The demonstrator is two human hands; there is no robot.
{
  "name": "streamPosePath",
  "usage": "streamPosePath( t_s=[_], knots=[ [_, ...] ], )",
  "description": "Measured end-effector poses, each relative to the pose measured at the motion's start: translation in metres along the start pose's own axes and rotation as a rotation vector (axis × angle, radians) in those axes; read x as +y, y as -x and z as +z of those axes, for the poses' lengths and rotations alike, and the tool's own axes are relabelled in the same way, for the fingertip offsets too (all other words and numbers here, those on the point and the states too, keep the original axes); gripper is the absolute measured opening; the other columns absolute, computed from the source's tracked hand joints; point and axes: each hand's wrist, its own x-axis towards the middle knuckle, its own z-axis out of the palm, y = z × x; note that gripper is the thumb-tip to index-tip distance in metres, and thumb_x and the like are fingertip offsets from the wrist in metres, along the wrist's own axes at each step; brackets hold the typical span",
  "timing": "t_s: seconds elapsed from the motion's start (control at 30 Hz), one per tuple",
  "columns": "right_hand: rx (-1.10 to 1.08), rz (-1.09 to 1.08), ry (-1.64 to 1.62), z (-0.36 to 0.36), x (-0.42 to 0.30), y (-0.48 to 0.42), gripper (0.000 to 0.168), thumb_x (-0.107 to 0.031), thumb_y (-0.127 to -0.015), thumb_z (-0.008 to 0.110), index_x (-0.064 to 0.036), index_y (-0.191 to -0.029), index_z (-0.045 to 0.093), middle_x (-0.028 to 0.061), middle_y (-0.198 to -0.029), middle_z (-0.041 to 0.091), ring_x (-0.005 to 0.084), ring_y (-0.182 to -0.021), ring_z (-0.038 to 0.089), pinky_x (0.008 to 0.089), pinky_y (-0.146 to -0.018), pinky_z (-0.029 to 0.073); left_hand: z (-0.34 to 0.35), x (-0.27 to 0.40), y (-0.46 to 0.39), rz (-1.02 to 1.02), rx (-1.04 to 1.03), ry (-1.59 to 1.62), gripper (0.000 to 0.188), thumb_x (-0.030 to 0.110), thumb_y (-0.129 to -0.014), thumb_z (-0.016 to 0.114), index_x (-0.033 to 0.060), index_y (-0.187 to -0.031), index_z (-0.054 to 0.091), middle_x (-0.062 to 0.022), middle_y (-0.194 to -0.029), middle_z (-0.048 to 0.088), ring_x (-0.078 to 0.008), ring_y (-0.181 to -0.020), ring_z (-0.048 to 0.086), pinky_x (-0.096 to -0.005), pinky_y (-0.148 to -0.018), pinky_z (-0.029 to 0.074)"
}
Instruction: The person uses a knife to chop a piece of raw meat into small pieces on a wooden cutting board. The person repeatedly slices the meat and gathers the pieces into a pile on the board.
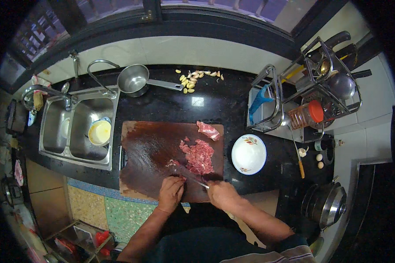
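Observation:
My right hand [224, 195] grips a kitchen knife [197, 180], whose blade slants up and left over the dark wooden cutting board [144, 157]. Near the board's front edge, my left hand [171, 191] has its bent fingertips pressed on a small piece of raw meat [183, 178], mostly hidden under them. Thin meat slices [173, 162] lie by the blade's tip. Beyond the knife rests a pile of sliced raw meat [199, 156]. An uncut chunk of meat [208, 130] sits at the board's far right corner.
Right of the board stands a white bowl [249, 154] with a floral pattern. A saucepan [133, 79] and garlic cloves [193, 78] lie along the back. The double sink [89, 125] is left; a metal rack [276, 95] and lidded pot [326, 203] are right.

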Motion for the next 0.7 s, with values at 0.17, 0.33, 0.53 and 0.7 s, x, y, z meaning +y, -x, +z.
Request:
streamPosePath(
  t_s=[0.17, 0.33, 0.53, 0.7],
  knots=[
    [0.013, 0.015, 0.113, 0.014, -0.011, 0.012, 0.018, -0.01, -0.087, 0.048, 0.001, -0.094, 0.061, 0.0237, -0.083, 0.068, 0.0431, -0.078, 0.068, 0.0514, -0.07, 0.055, 0.006, -0.003, 0.006, -0.033, -0.063, -0.025, 0.028, -0.003, -0.07, 0.072, 0.0047, -0.097, 0.068, -0.0112, -0.1, 0.064, -0.0344, -0.093, 0.059, -0.0402, -0.083, 0.051],
    [-0.073, 0.035, 0.127, -0.004, -0.017, 0.021, 0.024, -0.01, -0.09, 0.044, 0.003, -0.1, 0.062, 0.0249, -0.087, 0.068, 0.0432, -0.081, 0.068, 0.0508, -0.075, 0.055, 0.004, 0.0, -0.002, -0.009, -0.038, -0.017, 0.024, -0.002, -0.071, 0.071, 0.004, -0.094, 0.067, -0.0122, -0.097, 0.064, -0.0355, -0.091, 0.058, -0.0417, -0.082, 0.05],
    [-0.147, 0.02, 0.099, -0.004, -0.019, 0.008, 0.026, -0.01, -0.09, 0.044, 0.003, -0.102, 0.063, 0.0249, -0.089, 0.069, 0.0427, -0.084, 0.069, 0.0501, -0.078, 0.054, 0.009, -0.004, 0.0, -0.043, -0.032, -0.013, 0.022, -0.001, -0.07, 0.071, 0.0042, -0.091, 0.067, -0.0127, -0.093, 0.064, -0.0359, -0.089, 0.058, -0.0423, -0.081, 0.05],
    [-0.125, 0.023, 0.085, -0.004, -0.017, 0.006, 0.026, -0.009, -0.088, 0.045, 0.003, -0.102, 0.063, 0.0258, -0.09, 0.069, 0.0412, -0.087, 0.069, 0.0502, -0.08, 0.054, 0.012, -0.007, 0.002, -0.051, -0.037, -0.028, 0.019, -0.001, -0.07, 0.072, 0.0038, -0.087, 0.066, -0.0129, -0.092, 0.063, -0.0356, -0.087, 0.058, -0.0425, -0.08, 0.05]
  ],
)
